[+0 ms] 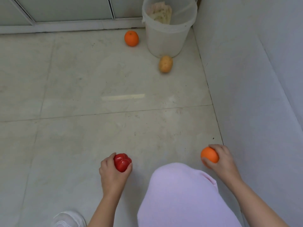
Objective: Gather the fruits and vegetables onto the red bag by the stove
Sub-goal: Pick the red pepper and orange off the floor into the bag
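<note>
My left hand (113, 172) grips a glossy red bell pepper (122, 162) just above the pale tiled floor, low in the view. My right hand (221, 158) holds an orange (209, 155) close to the wall on the right. A second orange (131, 38) lies on the floor near the far edge, left of a white bucket. A tan potato (165, 63) rests on the floor right in front of that bucket. The red bag and the stove are out of view.
A white plastic bucket (165, 40) with a crumpled cloth inside stands in the far right corner. A light wall (254, 79) runs along the right side. Cabinet doors (65, 10) line the back. My knee in pink trousers (180, 194) and a white shoe (68, 218) fill the bottom.
</note>
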### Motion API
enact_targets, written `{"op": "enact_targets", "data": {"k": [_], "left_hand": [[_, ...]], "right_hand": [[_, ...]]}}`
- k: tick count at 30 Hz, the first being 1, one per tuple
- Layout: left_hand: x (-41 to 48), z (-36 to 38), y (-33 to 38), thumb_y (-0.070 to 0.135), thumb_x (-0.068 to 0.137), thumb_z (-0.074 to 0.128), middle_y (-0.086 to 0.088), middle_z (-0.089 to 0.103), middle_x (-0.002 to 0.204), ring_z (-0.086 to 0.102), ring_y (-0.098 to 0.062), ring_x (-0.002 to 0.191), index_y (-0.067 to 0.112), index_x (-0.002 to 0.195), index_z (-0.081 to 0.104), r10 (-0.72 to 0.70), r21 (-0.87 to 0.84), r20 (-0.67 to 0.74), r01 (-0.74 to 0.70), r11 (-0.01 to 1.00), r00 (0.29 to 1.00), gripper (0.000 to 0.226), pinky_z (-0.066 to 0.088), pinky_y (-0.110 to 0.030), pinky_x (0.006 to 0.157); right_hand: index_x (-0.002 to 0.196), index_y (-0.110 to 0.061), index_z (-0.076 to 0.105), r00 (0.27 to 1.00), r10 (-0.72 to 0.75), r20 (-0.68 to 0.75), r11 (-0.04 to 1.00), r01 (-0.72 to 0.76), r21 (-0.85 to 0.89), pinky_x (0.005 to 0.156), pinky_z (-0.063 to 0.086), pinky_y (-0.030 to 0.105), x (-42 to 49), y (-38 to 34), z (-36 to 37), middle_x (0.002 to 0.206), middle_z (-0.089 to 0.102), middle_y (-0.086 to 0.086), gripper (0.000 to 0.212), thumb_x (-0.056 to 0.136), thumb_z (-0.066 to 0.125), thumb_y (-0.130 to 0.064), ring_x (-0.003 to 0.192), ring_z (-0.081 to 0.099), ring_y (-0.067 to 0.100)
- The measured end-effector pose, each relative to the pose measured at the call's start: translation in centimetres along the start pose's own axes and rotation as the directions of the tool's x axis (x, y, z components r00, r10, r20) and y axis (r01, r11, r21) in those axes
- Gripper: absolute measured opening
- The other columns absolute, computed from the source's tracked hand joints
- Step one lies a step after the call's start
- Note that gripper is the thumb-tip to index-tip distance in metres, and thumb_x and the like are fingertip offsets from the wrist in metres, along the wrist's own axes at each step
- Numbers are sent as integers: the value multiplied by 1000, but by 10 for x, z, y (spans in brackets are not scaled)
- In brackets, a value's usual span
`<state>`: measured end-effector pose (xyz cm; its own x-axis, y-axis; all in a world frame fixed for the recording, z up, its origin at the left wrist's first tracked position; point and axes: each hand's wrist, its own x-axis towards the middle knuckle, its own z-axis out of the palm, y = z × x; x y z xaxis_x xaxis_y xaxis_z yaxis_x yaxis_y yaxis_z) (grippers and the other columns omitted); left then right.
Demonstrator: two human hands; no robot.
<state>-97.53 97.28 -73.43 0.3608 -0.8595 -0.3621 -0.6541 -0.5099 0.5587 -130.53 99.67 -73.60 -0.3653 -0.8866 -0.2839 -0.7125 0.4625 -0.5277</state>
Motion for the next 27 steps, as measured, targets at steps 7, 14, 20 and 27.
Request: {"op": "enact_targets", "data": {"k": [7,14,20,27], "left_hand": [[15,-69,53,29,67,80,-4,44,125,43,-23,114,18,127,46,57,-221,-92,-76,972,994,70,40,-37,96],[-16,-189,130,32,67,79,7,42,118,47,-20,111,26,125,45,55,-350,-52,-70,934,997,67,45,-37,91],[-60,-311,194,28,70,78,5,43,116,49,-21,109,26,123,45,13,-418,-101,-55,907,995,63,44,-32,86],[-127,-441,285,24,72,77,6,47,118,52,-10,105,32,118,45,16,-532,-122,-79,843,992,56,38,-5,71]], "right_hand": [[108,-9,59,988,-101,-118,977,121,176,81,33,26,0,-116,-44,107,47,2,45,67,78,-7,95,46,16],[109,-11,60,983,-142,-113,957,166,237,85,31,18,-27,-267,-101,109,46,0,47,66,79,-9,100,45,14],[110,-21,57,984,-155,-83,882,176,437,77,29,-4,-83,-392,-178,112,48,-2,46,70,77,-12,99,48,9],[107,-36,54,978,-192,-88,761,204,615,74,35,-1,-144,-501,-304,112,51,-10,46,64,70,-35,97,46,-16]]}}
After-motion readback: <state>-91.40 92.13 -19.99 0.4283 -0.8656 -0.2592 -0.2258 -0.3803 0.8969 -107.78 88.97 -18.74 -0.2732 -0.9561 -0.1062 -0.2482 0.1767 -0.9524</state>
